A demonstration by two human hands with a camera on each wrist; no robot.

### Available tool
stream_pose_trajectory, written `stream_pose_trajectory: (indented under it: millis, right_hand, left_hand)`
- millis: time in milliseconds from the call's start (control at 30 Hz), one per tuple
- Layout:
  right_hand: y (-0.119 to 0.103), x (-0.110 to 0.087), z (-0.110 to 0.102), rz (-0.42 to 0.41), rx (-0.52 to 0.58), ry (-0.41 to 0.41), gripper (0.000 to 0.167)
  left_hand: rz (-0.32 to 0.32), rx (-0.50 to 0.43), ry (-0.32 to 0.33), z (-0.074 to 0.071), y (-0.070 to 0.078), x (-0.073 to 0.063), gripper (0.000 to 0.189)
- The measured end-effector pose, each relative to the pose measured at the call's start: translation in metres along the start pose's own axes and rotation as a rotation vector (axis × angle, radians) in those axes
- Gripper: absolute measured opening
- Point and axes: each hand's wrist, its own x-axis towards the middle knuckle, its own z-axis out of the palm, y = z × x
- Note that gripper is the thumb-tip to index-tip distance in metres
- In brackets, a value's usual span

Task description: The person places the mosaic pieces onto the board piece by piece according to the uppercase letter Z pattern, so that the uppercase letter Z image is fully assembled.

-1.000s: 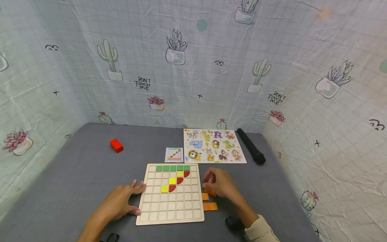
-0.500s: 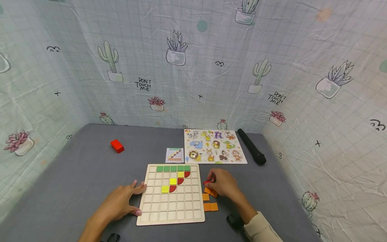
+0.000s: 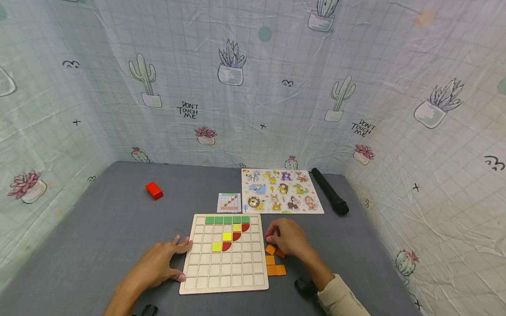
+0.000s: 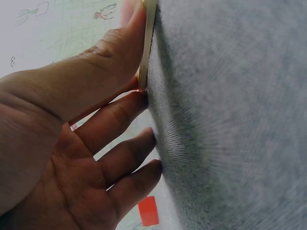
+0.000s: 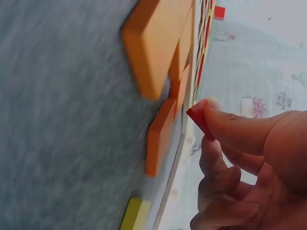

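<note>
A wooden grid board [image 3: 225, 281] lies in the middle of the table in the head view. It bears a row of green tiles [image 3: 223, 220], yellow squares [image 3: 227, 237] and dark red quarter-round pieces [image 3: 236, 236] in a diagonal. My left hand [image 3: 156, 265] rests at its left edge, fingers spread, thumb touching the rim. Beside the board's right edge, my right hand [image 3: 288, 237] pinches a small red piece [image 5: 199, 120] between thumb and finger, above the table. Orange tiles [image 3: 270, 260] lie just below that hand. In the right wrist view a yellow piece [image 5: 134, 215] shows too.
Behind the board lie a small pattern card [image 3: 229, 203] and an animal puzzle board [image 3: 282, 192], with a black microphone [image 3: 330, 192] to their right. A red block [image 3: 154, 191] sits at the back left. Printed cloth [image 3: 261, 87] surrounds the table.
My right hand has shifted slightly, with the red piece pinched in it. A lone orange tile has slid nearer the lower pair, and another lies turned. The left hand stays put.
</note>
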Motion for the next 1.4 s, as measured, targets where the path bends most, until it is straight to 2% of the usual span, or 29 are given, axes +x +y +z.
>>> stream_pose_trajectory:
  millis: [167, 400, 800, 1067, 1400]
  right_hand:
    - [-0.012, -0.002, 0.001, -0.033, 0.013, 0.012, 0.012]
    - [-0.03, 0.0, 0.01, -0.126, 0.069, -0.077, 0.014]
    - [-0.067, 0.003, 0.033, -0.215, 0.091, -0.132, 0.017]
    - [-0.091, 0.006, 0.05, -0.204, 0.076, -0.167, 0.021]
    - [-0.104, 0.009, 0.069, -0.2, -0.014, -0.134, 0.025]
  left_hand:
    - [-0.003, -0.008, 0.005, 0.0, 0.0, 0.001, 0.096]
    - [0.01, 0.001, 0.002, 0.0, 0.0, 0.001, 0.095]
    - [-0.003, 0.002, -0.004, 0.0, 0.0, 0.002, 0.096]
    - [-0.017, 0.001, -0.015, 0.0, 0.001, 0.002, 0.096]
    - [0.015, -0.001, 0.009, 0.002, -0.002, 0.001, 0.094]
